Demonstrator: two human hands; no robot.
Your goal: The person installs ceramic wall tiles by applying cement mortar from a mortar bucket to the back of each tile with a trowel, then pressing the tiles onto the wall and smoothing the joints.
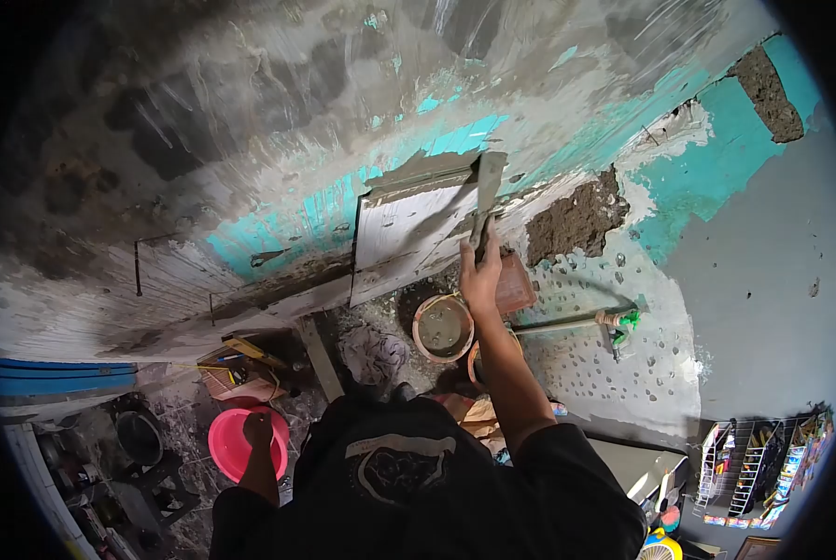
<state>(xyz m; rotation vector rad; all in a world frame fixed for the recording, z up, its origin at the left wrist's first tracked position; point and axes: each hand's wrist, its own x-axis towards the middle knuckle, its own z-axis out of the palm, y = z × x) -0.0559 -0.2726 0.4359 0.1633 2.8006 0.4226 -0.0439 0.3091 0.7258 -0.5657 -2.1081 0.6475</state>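
Observation:
My right hand (478, 278) is raised toward the wall and closed round the handle of a trowel (491, 182). The long grey blade lies against the upper right end of a white, panel-like surface (404, 233) edged with wet-looking grey mortar. Down at my left, my left hand (257, 429) appears over a pink basin (222, 455). Its fingers look curled, but whether they grip the basin's rim or anything else is hidden. A round bucket (443, 329) with grey contents stands on the floor below my right hand.
The wall (306, 112) has grey plaster, turquoise paint patches and a rough brown hole (578, 219). A reddish container (515, 285) stands beside the bucket. A crumpled cloth (373, 355), a plank (319, 359), a black tub (140, 437) and a green-headed pole (567, 325) are around me.

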